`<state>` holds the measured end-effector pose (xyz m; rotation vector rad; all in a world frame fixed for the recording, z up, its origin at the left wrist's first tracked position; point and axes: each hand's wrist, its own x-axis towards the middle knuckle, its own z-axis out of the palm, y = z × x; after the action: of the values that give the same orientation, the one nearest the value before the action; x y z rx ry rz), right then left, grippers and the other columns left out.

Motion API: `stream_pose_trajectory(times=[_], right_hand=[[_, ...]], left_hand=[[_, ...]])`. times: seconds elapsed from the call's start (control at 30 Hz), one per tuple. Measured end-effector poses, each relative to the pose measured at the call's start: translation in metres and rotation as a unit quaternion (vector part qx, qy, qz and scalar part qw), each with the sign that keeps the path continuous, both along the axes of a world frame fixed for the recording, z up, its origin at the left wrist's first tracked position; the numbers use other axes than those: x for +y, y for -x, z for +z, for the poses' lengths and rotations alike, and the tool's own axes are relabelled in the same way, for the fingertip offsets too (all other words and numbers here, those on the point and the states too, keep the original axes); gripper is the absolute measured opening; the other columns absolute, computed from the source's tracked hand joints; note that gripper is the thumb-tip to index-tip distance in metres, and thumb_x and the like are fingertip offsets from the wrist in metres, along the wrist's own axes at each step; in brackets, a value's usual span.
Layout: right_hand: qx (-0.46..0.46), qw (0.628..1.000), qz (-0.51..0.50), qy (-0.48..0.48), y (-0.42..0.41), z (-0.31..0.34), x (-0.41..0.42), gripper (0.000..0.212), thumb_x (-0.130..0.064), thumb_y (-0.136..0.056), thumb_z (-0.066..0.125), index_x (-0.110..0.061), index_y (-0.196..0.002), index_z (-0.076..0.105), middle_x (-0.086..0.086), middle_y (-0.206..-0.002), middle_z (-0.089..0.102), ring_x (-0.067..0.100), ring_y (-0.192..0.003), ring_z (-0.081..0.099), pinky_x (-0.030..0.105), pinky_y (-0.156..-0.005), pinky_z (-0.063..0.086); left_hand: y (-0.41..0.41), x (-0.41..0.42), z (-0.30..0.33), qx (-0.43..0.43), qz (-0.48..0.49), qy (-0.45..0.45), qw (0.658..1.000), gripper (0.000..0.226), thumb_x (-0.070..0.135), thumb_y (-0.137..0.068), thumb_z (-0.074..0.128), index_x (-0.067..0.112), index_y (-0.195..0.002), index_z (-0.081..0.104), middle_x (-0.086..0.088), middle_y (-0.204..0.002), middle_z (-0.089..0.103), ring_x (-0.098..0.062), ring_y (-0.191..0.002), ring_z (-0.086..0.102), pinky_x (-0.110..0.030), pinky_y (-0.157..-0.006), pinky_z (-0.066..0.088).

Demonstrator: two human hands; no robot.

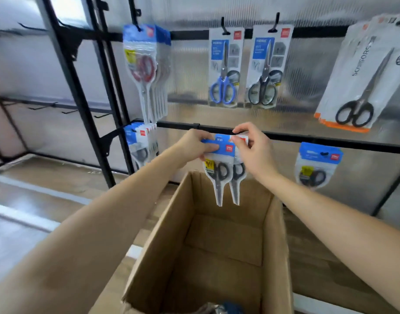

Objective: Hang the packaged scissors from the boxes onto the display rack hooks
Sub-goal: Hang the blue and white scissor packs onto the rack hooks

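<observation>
Now both hands, left (195, 143) and right (251, 143), pinch scissors packs (221, 168) between them.

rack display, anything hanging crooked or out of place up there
Yes: the white scissors pack with the orange bottom edge at the upper right hangs tilted, its bottom swung left, while the blue-handled pack and the black-handled pack beside it hang straight. Nothing looks damaged.
</observation>
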<state>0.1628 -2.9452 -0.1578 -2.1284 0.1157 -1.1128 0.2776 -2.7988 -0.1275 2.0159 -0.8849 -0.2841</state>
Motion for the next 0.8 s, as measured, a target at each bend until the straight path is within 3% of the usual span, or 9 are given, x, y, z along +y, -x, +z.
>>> stream_pose_trajectory(times=[0.17,0.23,0.3,0.4,0.43,0.5,0.6,0.7,0.8], right_hand=[[-0.039,0.997,0.029,-0.067,-0.056,0.011,0.061,0.012,-0.017,-0.093,0.068,-0.028,-0.088,0.068,-0.017,-0.081,0.067,-0.003,-0.074,0.060,0.010,-0.067,0.042],[-0.059,0.991,0.042,-0.108,-0.079,0.013,0.084,0.015,-0.018,-0.090,0.070,-0.031,-0.085,0.067,-0.018,-0.079,0.067,-0.003,-0.071,0.058,0.015,-0.068,0.043],[-0.054,0.988,0.060,-0.133,-0.098,0.011,0.105,0.009,-0.018,-0.089,0.071,-0.027,-0.090,0.070,-0.016,-0.082,0.068,-0.004,-0.071,0.058,0.018,-0.070,0.045],[-0.049,0.989,0.082,-0.111,-0.113,0.012,0.132,0.013,-0.014,-0.092,0.067,-0.020,-0.102,0.071,-0.019,-0.089,0.066,-0.008,-0.082,0.059,0.018,-0.077,0.049],[-0.059,0.989,0.084,-0.105,-0.116,0.015,0.141,0.016,-0.011,-0.093,0.065,-0.022,-0.103,0.070,-0.020,-0.089,0.065,-0.009,-0.083,0.059,0.016,-0.077,0.049],[-0.089,0.986,0.083,-0.110,-0.125,0.025,0.156,0.021,-0.009,-0.093,0.063,-0.027,-0.106,0.063,-0.020,-0.083,0.061,-0.002,-0.077,0.060,0.013,-0.071,0.047],[-0.059,0.987,0.078,-0.131,-0.146,0.029,0.177,0.018,-0.015,-0.093,0.068,-0.025,-0.104,0.059,-0.014,-0.081,0.062,0.007,-0.073,0.061,0.017,-0.066,0.049],[0.029,0.982,0.078,-0.172,-0.173,0.008,0.194,0.007,-0.019,-0.092,0.070,-0.024,-0.094,0.066,-0.005,-0.085,0.069,0.013,-0.084,0.066,0.028,-0.072,0.053],[0.077,0.950,0.060,-0.297,-0.196,-0.017,0.202,0.018,-0.016,-0.093,0.069,-0.019,-0.110,0.071,-0.009,-0.094,0.069,0.011,-0.091,0.064,0.024,-0.077,0.051]], left_hand=[[-0.036,0.068,0.012,0.038,0.118,0.077,0.989,0.005,0.018,-0.089,0.071,0.015,-0.090,0.068,-0.009,-0.086,0.064,-0.016,-0.067,0.057,-0.030,-0.061,0.050],[-0.050,0.090,0.017,0.060,0.175,0.121,0.975,0.008,0.015,-0.089,0.071,0.015,-0.095,0.065,-0.009,-0.087,0.062,-0.020,-0.065,0.054,-0.034,-0.062,0.048],[-0.060,0.107,0.019,0.085,0.212,0.136,0.964,0.029,0.015,-0.089,0.071,0.012,-0.116,0.062,-0.010,-0.095,0.061,-0.018,-0.061,0.051,-0.029,-0.058,0.045],[-0.077,0.127,0.024,0.089,0.231,0.152,0.957,0.010,0.012,-0.090,0.070,0.014,-0.087,0.060,-0.008,-0.087,0.059,-0.016,-0.060,0.050,-0.028,-0.057,0.046],[-0.083,0.134,0.027,0.084,0.236,0.162,0.954,0.017,0.011,-0.090,0.070,0.018,-0.080,0.058,-0.006,-0.084,0.060,-0.016,-0.062,0.053,-0.029,-0.061,0.050],[-0.100,0.149,0.036,0.055,0.241,0.176,0.953,0.007,0.016,-0.089,0.071,0.017,-0.091,0.064,-0.006,-0.091,0.064,-0.016,-0.072,0.061,-0.033,-0.072,0.055],[-0.123,0.170,0.045,-0.009,0.247,0.130,0.960,0.029,0.024,-0.087,0.071,0.016,-0.114,0.066,-0.005,-0.104,0.064,-0.016,-0.085,0.062,-0.026,-0.065,0.050],[-0.136,0.181,0.039,-0.061,0.251,0.036,0.965,0.012,0.022,-0.090,0.068,0.017,-0.101,0.066,-0.005,-0.102,0.062,-0.016,-0.089,0.060,-0.025,-0.064,0.050],[-0.143,0.186,0.019,-0.092,0.269,-0.048,0.958,0.007,0.021,-0.090,0.068,0.018,-0.091,0.062,-0.004,-0.097,0.060,-0.016,-0.079,0.053,-0.020,-0.053,0.040]])
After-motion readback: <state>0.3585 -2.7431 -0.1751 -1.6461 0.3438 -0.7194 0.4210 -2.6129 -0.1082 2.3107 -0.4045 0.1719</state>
